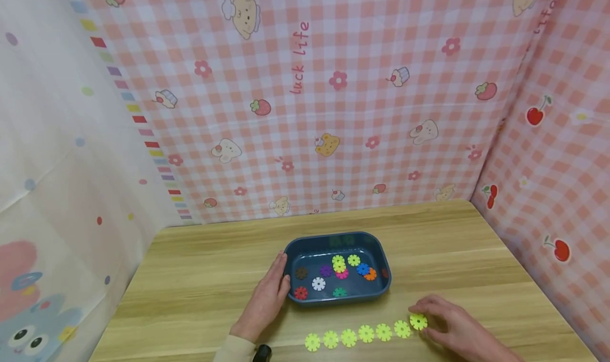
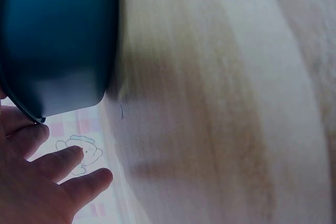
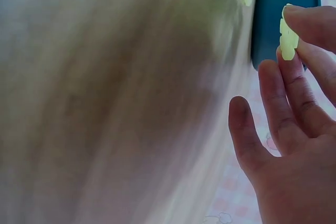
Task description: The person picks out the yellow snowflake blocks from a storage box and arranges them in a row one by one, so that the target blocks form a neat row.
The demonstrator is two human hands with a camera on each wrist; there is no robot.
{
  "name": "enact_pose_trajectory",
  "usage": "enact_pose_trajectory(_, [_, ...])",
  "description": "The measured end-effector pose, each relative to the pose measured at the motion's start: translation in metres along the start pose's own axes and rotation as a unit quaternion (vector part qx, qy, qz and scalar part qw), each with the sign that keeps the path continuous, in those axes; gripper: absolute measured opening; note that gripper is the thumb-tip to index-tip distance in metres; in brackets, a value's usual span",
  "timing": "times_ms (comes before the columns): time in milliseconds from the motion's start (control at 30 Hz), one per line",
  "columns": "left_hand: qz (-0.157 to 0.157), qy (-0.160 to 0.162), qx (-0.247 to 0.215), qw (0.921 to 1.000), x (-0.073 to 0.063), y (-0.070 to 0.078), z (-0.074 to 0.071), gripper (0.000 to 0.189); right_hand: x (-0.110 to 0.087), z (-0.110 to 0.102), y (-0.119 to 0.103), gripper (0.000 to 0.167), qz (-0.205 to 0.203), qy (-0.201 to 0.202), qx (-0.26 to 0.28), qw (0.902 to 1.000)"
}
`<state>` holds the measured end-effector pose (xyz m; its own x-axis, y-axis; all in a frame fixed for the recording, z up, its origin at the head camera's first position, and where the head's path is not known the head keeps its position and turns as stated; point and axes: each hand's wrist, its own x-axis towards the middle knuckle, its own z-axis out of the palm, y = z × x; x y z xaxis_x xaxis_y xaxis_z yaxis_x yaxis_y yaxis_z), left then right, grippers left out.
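Observation:
In the head view my right hand (image 1: 452, 325) pinches a yellow snowflake disc (image 1: 419, 322) between thumb and fingertip, at the right end of a row of matching yellow discs (image 1: 366, 334). The right wrist view shows the held disc (image 3: 288, 38) edge-on, the other fingers of that hand (image 3: 294, 145) spread apart. My left hand (image 1: 263, 297) rests against the left side of a dark blue tray (image 1: 333, 301). In the left wrist view its fingers (image 2: 68, 163) are extended, with a fingertip touching the tray's rim.
Inside the tray lie several loose discs, among them a white disc (image 1: 318, 283), a red disc (image 1: 301, 293), a blue disc (image 1: 363, 269) and a few yellow ones (image 1: 353, 260). The wooden table (image 1: 205, 282) backs onto a pink checked cloth (image 1: 286, 139).

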<state>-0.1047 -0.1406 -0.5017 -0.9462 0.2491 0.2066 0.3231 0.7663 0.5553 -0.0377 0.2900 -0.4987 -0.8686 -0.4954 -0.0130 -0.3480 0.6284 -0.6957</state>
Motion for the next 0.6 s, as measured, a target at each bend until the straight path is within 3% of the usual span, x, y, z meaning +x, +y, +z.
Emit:
enact_pose_trajectory(233, [0.003, 0.003, 0.001, 1.0000, -0.0003, -0.0012, 0.0007, 0.053, -0.0012, 0.0000, 0.0041, 0.036, 0.045, -0.034, 0.039, 0.9976])
enact_pose_trajectory(600, [-0.009, -0.007, -0.005, 0.9999, -0.0003, -0.0008, -0.0004, 0.054, -0.0011, 0.0004, 0.0092, 0.035, 0.052, -0.042, 0.039, 0.9970])
